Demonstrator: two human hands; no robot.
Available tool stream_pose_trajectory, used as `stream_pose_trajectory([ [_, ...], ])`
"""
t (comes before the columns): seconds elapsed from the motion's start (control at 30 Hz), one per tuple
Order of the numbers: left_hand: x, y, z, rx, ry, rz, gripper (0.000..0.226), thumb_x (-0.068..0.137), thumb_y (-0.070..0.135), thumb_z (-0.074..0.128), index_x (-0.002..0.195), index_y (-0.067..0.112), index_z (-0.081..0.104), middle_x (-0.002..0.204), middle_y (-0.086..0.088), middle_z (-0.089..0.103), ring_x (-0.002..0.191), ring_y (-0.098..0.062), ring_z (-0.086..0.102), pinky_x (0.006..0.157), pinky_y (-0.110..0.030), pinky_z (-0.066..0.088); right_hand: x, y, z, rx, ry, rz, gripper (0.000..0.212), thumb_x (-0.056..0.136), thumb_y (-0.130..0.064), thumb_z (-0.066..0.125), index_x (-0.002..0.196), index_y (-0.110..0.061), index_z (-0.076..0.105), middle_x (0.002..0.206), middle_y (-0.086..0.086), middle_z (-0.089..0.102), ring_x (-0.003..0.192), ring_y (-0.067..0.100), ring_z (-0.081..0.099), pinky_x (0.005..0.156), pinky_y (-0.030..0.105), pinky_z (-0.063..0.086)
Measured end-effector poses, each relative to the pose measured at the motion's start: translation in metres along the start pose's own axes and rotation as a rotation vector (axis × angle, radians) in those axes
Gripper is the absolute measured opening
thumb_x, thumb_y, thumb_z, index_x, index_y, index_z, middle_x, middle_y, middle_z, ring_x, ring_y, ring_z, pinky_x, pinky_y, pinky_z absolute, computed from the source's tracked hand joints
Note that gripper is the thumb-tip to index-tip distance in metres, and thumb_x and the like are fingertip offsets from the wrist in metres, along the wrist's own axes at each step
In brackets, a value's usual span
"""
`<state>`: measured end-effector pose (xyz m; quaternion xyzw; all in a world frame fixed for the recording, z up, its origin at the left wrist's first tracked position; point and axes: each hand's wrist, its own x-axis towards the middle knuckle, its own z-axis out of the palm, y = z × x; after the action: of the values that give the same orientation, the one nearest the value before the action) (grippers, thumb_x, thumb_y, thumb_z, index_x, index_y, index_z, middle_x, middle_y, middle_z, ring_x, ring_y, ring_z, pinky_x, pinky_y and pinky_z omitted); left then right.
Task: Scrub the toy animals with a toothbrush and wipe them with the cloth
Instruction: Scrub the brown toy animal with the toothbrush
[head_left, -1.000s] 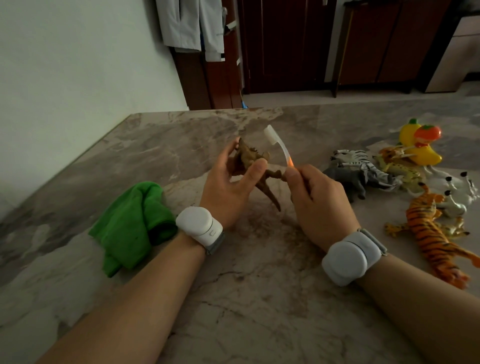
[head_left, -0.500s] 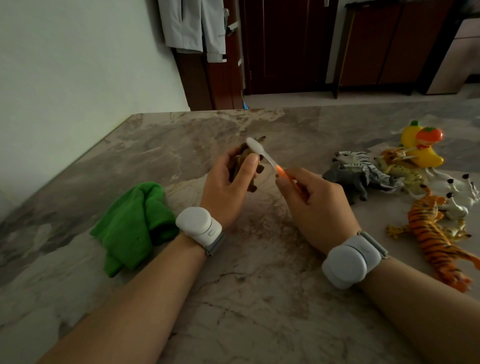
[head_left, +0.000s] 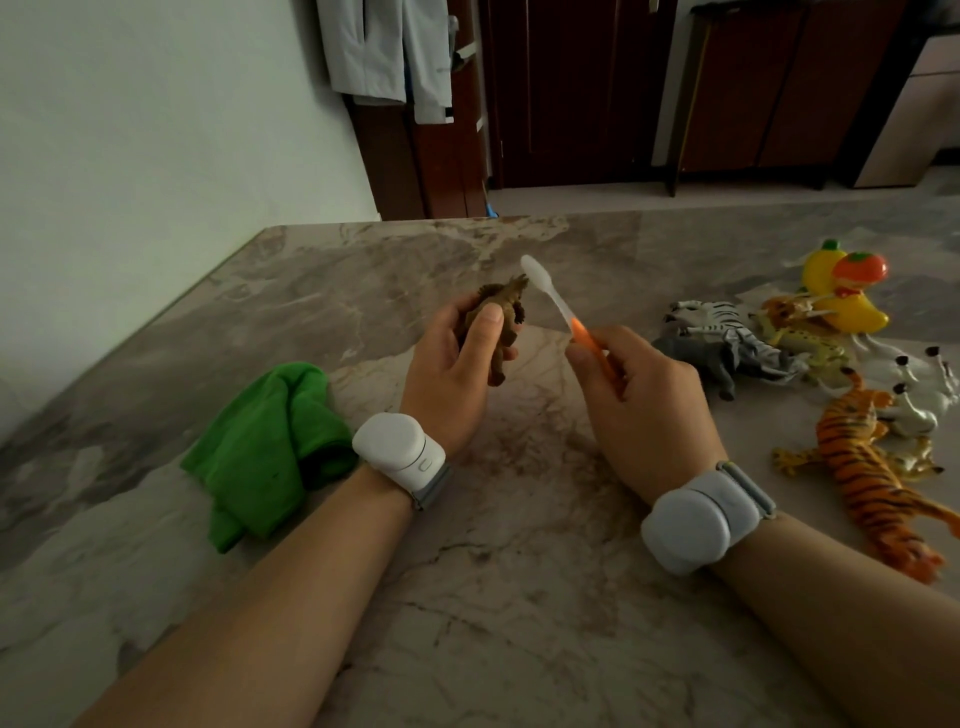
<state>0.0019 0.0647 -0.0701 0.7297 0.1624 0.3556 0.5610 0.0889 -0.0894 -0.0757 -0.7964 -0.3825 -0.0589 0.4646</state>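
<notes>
- Since the earlier frame, the toothbrush (head_left: 555, 300) has lifted its white head off the brown toy animal (head_left: 503, 312). The head now stands just right of the toy's far end; contact cannot be confirmed.
- Left hand (head_left: 457, 374): fingers and thumb curl round the toy's body, holding it above the table (head_left: 519, 597) near the middle.
- Right hand (head_left: 644, 410): thumb and fingers pinch the orange handle.
- Handling (judgement): the toy looks small, light and stiff, with thin legs. Grip the body, not the legs. Re-grip to expose the area under the thumb.
- Green cloth (head_left: 265, 447): crumpled at left, beside the left wrist; soft, easily gathered one-handed.
- Clearance: other toys, including the tiger (head_left: 872, 467) and zebra (head_left: 717, 317), crowd the right side close to the right forearm. Open marble lies between and nearer the arms; the left table edge runs beyond the cloth.
</notes>
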Motion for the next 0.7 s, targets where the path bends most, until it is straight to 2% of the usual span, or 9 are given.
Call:
stream_pose_trajectory([
  [0.07, 0.0001, -0.0001, 0.0002, -0.027, 0.006, 0.006, 0.037, 0.101, 0.034, 0.044, 0.125, 0.01, 0.057, 0.102, -0.007, 0.072, 0.084, -0.022, 0.069, 0.063, -0.027, 0.053, -0.0026, -0.0041, 0.0009, 0.008, -0.07, -0.036, 0.028, 0.099, -0.047, 0.047, 0.11, -0.028, 0.065, 0.064, -0.009, 0.058, 0.055, 0.008, 0.055, 0.053, 0.028, 0.05],
  [0.13, 0.001, 0.0006, -0.0002, -0.034, 0.009, 0.006, 0.041, 0.098, 0.037, 0.044, 0.125, 0.009, 0.057, 0.101, -0.009, 0.071, 0.084, -0.024, 0.069, 0.063, -0.03, 0.054, -0.0041, -0.0053, 0.0021, -0.004, -0.098, -0.055, 0.032, 0.098, -0.049, 0.046, 0.113, -0.028, 0.065, 0.064, -0.009, 0.058, 0.054, 0.007, 0.055, 0.054, 0.029, 0.051],
  [0.23, 0.0012, 0.0011, -0.0004, -0.009, -0.003, 0.007, 0.045, 0.097, 0.039, 0.042, 0.123, 0.006, 0.058, 0.102, -0.007, 0.071, 0.083, -0.02, 0.07, 0.062, -0.028, 0.054, 0.0001, -0.0011, 0.0011, -0.002, -0.013, 0.014, 0.027, 0.1, -0.044, 0.049, 0.104, -0.023, 0.065, 0.063, -0.007, 0.058, 0.054, 0.009, 0.054, 0.055, 0.038, 0.052],
  [0.3, 0.0007, 0.0, -0.0011, 0.006, -0.003, 0.016, 0.044, 0.101, 0.038, 0.039, 0.119, 0.004, 0.059, 0.101, -0.009, 0.071, 0.082, -0.021, 0.071, 0.062, -0.029, 0.055, 0.0011, -0.001, -0.0005, 0.008, 0.009, 0.031, 0.025, 0.1, -0.043, 0.049, 0.101, -0.023, 0.064, 0.062, -0.006, 0.057, 0.054, 0.01, 0.054, 0.054, 0.038, 0.051],
  [0.43, -0.0014, 0.0001, -0.0031, 0.048, 0.006, -0.019, 0.042, 0.105, 0.042, 0.033, 0.11, 0.012, 0.062, 0.086, -0.011, 0.074, 0.074, -0.028, 0.072, 0.074, -0.043, 0.06, -0.0034, -0.0083, -0.0007, 0.024, -0.113, -0.023, 0.027, 0.099, -0.047, 0.047, 0.108, -0.029, 0.065, 0.065, -0.009, 0.059, 0.06, 0.007, 0.057, 0.052, 0.027, 0.049],
  [0.53, -0.002, -0.0001, -0.0032, 0.05, 0.01, -0.035, 0.043, 0.106, 0.042, 0.031, 0.109, 0.013, 0.062, 0.084, -0.01, 0.075, 0.073, -0.028, 0.072, 0.078, -0.047, 0.059, -0.0016, -0.0055, 0.0001, 0.001, -0.09, 0.015, 0.025, 0.1, -0.046, 0.048, 0.104, -0.027, 0.064, 0.064, -0.008, 0.058, 0.056, 0.009, 0.056, 0.054, 0.031, 0.05],
  [0.6, -0.0017, 0.0, -0.0023, 0.02, 0.019, -0.038, 0.04, 0.106, 0.042, 0.032, 0.107, 0.016, 0.062, 0.085, -0.01, 0.075, 0.075, -0.029, 0.073, 0.076, -0.048, 0.059, 0.0006, -0.0029, 0.0002, 0.006, -0.035, 0.048, 0.027, 0.101, -0.045, 0.047, 0.101, -0.023, 0.063, 0.064, -0.006, 0.058, 0.054, 0.01, 0.054, 0.054, 0.038, 0.05],
  [0.7, -0.0018, 0.0018, 0.0015, -0.121, 0.028, -0.042, 0.033, 0.107, 0.034, 0.031, 0.119, 0.013, 0.055, 0.102, -0.017, 0.069, 0.078, -0.03, 0.073, 0.065, -0.041, 0.06, 0.0009, -0.0032, 0.0002, 0.023, -0.026, 0.057, 0.028, 0.101, -0.045, 0.046, 0.102, -0.022, 0.062, 0.064, -0.006, 0.058, 0.056, 0.011, 0.054, 0.054, 0.036, 0.049],
])
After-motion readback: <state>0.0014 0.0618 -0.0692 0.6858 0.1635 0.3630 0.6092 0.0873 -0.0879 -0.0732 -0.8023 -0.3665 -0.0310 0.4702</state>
